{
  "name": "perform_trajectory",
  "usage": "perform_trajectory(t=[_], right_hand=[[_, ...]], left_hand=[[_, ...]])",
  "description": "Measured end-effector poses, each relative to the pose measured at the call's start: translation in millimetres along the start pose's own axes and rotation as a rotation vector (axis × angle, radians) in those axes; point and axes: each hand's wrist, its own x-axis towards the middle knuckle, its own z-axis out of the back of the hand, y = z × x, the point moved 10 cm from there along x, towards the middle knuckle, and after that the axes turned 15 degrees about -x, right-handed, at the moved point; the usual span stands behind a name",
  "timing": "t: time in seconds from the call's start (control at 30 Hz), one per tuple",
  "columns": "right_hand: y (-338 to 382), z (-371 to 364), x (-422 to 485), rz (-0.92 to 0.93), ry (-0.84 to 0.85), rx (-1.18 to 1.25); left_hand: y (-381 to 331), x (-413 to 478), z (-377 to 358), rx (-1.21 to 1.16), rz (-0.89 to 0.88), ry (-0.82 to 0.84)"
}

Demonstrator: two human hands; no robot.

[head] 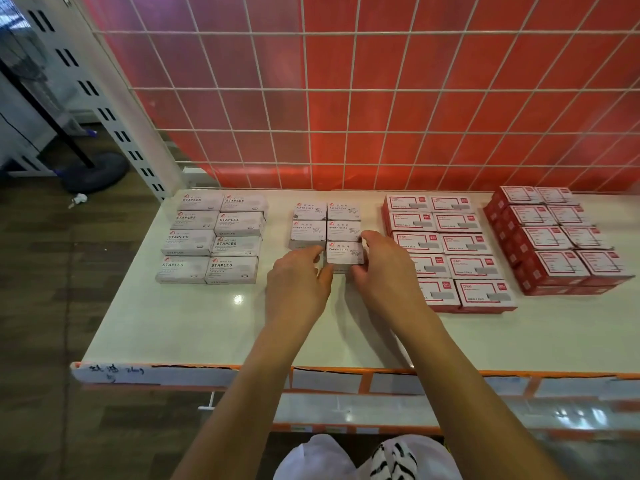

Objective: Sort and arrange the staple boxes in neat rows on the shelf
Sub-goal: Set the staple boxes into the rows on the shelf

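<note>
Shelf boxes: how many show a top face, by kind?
STAPLES boxes: 8
PAPER CLIPS boxes: 5
Red-label boxes, middle block: 10
Red boxes, right stack: 8
Total: 31

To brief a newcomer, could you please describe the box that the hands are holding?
On the white shelf, find the second group from the left, the pale PAPER CLIPS boxes. The box is nearest you in the right column, alone in a third row, gripped between left hand and right hand.
</note>
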Motion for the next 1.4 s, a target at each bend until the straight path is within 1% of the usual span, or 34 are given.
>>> perform_trajectory(t=[0.1,0.27,0.43,0.57,0.77,0.93,1.13,1.23,1.4], right_hand=[[-2,9,-3,0.001,-0.026,-0.024],[-2,27,-10,0.039,-0.078,-0.064],[-16,37,-18,0.079,-0.073,-0.035],[-45,49,-20,0.055,-0.130,-0.030],[-114,81,-32,-0.031,-0.220,0.007],[-185,108,-31,-0.071,-0.252,-0.039],[-262,141,-34,-0.116,-0.297,-0.024],[-299,153,-36,-0.148,-0.309,-0.031],[-361,169,-46,-0.174,-0.332,-0.038]], left_hand=[[-17,-5,8,0.063,-0.076,-0.063],[-43,-9,4,0.162,-0.166,-0.069],[-75,-16,-14,0.156,-0.279,-0.066],[-108,-22,-37,0.111,-0.404,-0.073],[-165,-29,-93,0.141,-0.588,-0.039],[-218,-37,-146,0.133,-0.676,-0.013],[-278,-43,-209,0.127,-0.683,0.014],[-303,-47,-239,0.122,-0.664,0.060],[-343,-60,-292,0.135,-0.707,0.113]])
